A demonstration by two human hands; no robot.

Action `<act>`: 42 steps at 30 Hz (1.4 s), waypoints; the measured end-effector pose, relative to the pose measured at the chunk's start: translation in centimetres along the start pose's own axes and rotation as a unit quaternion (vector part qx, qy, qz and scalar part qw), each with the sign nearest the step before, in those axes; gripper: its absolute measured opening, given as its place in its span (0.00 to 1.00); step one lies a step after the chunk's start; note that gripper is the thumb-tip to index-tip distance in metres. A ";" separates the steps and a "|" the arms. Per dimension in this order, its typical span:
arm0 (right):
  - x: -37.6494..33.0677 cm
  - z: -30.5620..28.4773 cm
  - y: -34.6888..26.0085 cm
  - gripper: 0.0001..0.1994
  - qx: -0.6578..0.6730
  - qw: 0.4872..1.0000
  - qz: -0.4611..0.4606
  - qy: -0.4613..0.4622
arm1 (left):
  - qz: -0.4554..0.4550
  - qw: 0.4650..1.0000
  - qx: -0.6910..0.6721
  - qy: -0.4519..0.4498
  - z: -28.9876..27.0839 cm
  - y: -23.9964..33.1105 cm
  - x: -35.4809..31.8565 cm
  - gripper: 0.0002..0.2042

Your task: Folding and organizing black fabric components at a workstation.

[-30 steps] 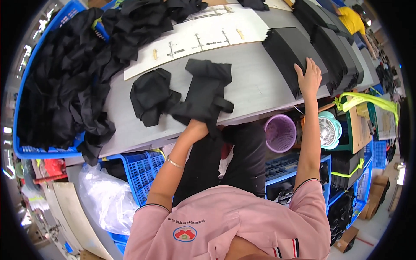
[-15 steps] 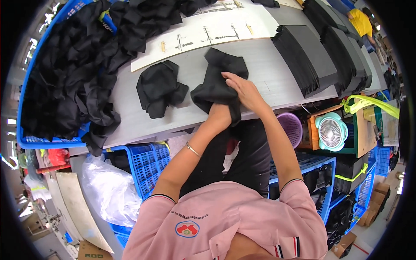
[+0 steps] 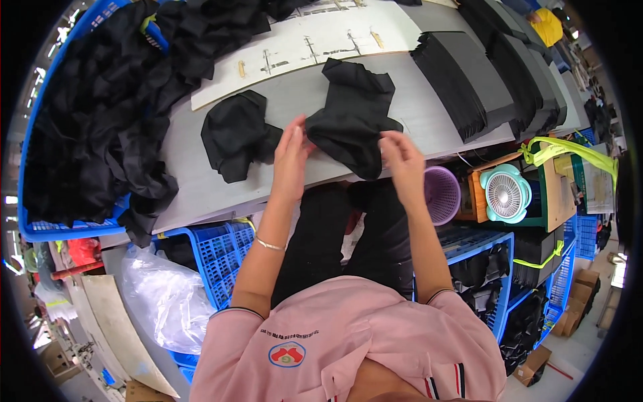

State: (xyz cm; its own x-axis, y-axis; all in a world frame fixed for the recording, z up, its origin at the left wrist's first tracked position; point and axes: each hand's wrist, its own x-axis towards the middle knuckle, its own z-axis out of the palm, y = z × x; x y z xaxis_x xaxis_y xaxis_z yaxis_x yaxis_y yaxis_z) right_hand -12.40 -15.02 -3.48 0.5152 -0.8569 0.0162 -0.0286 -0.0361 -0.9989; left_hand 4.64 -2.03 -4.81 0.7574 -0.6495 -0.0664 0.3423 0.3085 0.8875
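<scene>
As it stands left of the white board (image 3: 305,60), one blue crate (image 3: 67,234) holds heaped black cloth (image 3: 100,127), too tangled to count, its top cut off.
Well below the board's left end: one clear plastic bag (image 3: 164,298), contents indistinct.
Just below the board: one crumpled cloth (image 3: 236,137); one black cloth piece (image 3: 355,110), between two hands. Left hand (image 3: 291,157), fingers extended, at its left edge; right hand (image 3: 405,163), fingers bent, at its right corner; whether either grips cannot be made out.
Below the board's right end: one purple basket (image 3: 441,191), contents unclear.
Right of the board: one nearest sheet stack (image 3: 472,84); others overlap, uncounted.
</scene>
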 end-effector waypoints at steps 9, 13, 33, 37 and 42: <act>0.4 2.3 4.6 0.12 -0.389 0.912 -0.128 0.019 | -0.113 0.953 0.125 -0.253 2.9 0.6 0.3 0.12; 0.8 1.8 4.6 0.12 -0.351 0.927 -0.133 0.004 | -0.131 0.904 0.246 -0.324 4.0 1.2 -0.1 0.13; 3.6 -2.9 0.2 0.12 0.249 0.875 0.314 -0.273 | -0.194 0.940 -0.014 -0.280 -1.9 3.2 1.3 0.11; 3.5 -2.1 0.7 0.05 0.177 0.903 0.252 -0.299 | -0.205 0.923 0.079 -0.315 -0.3 3.0 0.5 0.12; 2.2 0.0 0.8 0.05 -0.214 0.972 -0.093 -0.029 | 0.151 0.909 0.388 -0.029 0.0 1.4 0.1 0.16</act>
State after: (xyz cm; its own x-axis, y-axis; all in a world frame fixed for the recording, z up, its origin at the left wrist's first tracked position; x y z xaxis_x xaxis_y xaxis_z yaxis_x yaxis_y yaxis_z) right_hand -11.31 -16.92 -4.22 0.5927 -0.7850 0.1802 -0.2781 -0.4095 -0.8689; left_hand 5.23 -1.65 -3.57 0.7130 -0.6594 0.2383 -0.3884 -0.0884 0.9172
